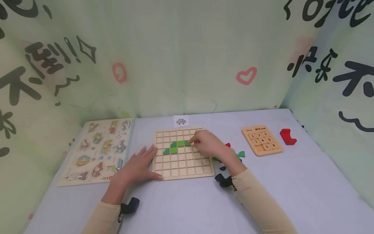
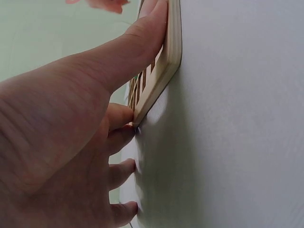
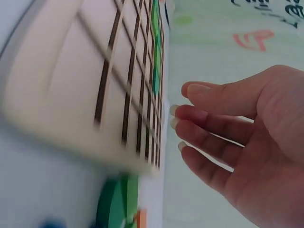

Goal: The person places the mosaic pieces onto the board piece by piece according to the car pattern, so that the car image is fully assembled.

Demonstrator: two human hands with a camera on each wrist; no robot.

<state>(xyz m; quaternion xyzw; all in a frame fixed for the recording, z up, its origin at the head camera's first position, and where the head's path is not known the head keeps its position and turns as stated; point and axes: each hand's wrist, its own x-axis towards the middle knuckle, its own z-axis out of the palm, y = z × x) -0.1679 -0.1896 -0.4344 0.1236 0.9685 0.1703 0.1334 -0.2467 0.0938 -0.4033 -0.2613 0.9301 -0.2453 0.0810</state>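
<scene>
A wooden grid board [image 1: 184, 165] lies on the table with several green pieces in its cells: light green squares [image 1: 173, 150] and dark green rounded pieces [image 1: 166, 151]. My left hand [image 1: 138, 165] rests at the board's left side. Its thumb [image 2: 142, 40] lies along the near edge of the board, while the spread fingers touch the left edge and the table. Over the board hovers my right hand [image 1: 208, 143], fingertips close to a dark green piece [image 1: 187, 143]. In the right wrist view its fingers [image 3: 204, 135] are loosely bent, apart from the board, with nothing visible between them.
Loose green [image 1: 241, 154], red [image 1: 228, 145] and blue pieces [image 1: 223, 168] lie right of the board, partly behind the right arm. A pattern card [image 1: 181, 121] is behind it. Farther right are a wooden number puzzle [image 1: 263, 141] and a red block [image 1: 287, 137]; a picture board [image 1: 99, 149] lies left.
</scene>
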